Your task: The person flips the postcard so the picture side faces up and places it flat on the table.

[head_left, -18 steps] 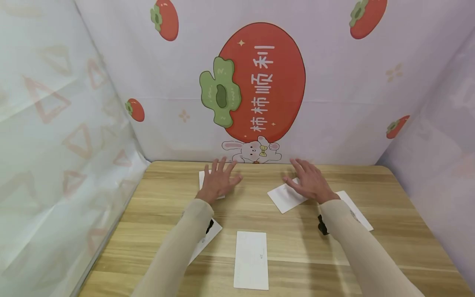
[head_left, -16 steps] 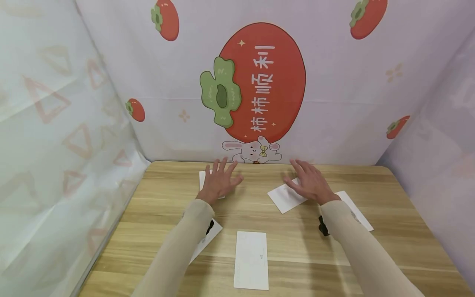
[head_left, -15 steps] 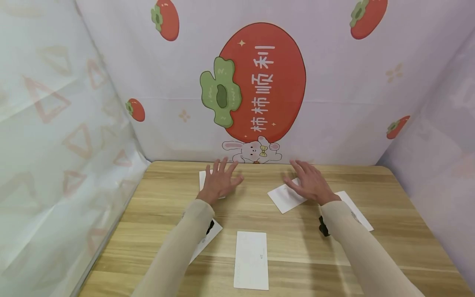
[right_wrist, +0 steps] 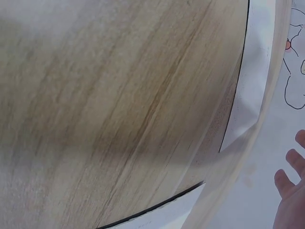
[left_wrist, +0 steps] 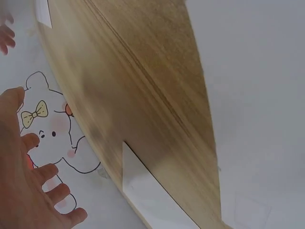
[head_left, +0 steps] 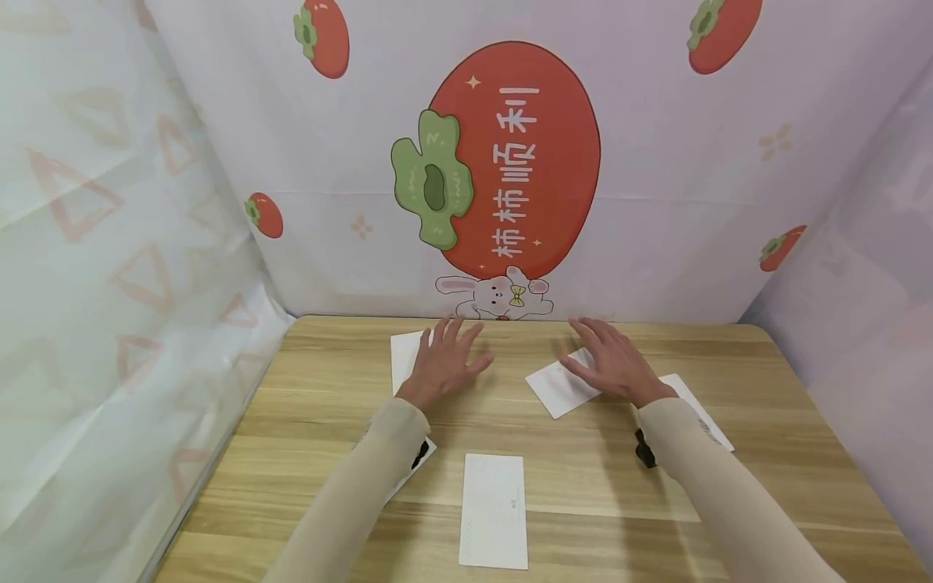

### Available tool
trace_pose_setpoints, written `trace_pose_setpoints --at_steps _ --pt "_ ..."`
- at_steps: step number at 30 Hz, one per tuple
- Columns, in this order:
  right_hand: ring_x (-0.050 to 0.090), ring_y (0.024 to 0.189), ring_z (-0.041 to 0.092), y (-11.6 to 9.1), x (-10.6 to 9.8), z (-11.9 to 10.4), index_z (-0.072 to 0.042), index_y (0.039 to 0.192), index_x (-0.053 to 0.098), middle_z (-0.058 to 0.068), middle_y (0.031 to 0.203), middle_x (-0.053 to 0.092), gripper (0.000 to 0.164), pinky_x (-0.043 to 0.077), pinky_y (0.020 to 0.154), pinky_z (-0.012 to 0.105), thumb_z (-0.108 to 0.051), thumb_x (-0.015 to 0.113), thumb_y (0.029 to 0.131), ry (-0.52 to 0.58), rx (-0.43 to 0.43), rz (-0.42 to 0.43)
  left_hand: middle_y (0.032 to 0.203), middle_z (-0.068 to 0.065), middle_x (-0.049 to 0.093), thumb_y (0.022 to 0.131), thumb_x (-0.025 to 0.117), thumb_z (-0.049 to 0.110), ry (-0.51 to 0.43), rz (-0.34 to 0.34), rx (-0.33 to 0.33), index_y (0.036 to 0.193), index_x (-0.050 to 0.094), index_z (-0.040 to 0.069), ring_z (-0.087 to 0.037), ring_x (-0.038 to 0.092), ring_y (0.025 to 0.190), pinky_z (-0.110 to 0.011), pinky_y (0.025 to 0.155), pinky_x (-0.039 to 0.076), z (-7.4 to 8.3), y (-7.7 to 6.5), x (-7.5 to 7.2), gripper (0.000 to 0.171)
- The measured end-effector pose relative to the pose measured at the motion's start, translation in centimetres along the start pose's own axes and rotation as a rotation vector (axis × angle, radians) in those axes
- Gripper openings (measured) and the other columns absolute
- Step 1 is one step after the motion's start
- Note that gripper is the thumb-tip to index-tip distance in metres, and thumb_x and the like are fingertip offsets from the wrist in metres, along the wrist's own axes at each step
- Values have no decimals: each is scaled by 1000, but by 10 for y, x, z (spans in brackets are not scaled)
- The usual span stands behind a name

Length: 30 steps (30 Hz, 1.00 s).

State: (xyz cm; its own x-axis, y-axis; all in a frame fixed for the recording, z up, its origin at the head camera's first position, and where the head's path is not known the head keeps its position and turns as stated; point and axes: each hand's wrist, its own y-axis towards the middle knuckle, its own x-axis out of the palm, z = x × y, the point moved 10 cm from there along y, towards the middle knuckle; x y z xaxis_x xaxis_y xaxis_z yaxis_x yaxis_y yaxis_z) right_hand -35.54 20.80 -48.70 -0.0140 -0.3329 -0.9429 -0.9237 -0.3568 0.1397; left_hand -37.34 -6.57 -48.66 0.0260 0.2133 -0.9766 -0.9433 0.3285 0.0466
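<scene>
My left hand hovers palm down with fingers spread, beside and partly over a white postcard-like sheet at the back left. Nothing is in its grasp. Fingers likewise apart, my right hand hangs over the corner of a tilted white sheet, holding nothing. Beneath my right sleeve lies another sheet; my left forearm covers most of one more. A single upright sheet with small print lies at front centre. In the right wrist view, two sheets show near the table edge.
The sheets lie on a wood-grain table. Behind its far edge hangs a white cloth printed with red persimmons and a rabbit. Cloth walls also enclose the left and right sides. Small black pieces hang under my wrists.
My left hand has shifted right and slightly back toward me, uncovering more of the back-left sheet. My right forearm has moved a little right. The sheets lie where they were.
</scene>
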Motion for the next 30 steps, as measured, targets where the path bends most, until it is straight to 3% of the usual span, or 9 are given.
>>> trace_pose_setpoints --at_steps 30 --pt "43 153 48 -19 -3 8 -6 167 41 23 167 46 81 36 124 72 -51 65 103 2 -106 -21 178 -9 33 109 54 59 13 -69 101 170 38 28 -36 28 165 -54 136 25 59 -7 13 71"
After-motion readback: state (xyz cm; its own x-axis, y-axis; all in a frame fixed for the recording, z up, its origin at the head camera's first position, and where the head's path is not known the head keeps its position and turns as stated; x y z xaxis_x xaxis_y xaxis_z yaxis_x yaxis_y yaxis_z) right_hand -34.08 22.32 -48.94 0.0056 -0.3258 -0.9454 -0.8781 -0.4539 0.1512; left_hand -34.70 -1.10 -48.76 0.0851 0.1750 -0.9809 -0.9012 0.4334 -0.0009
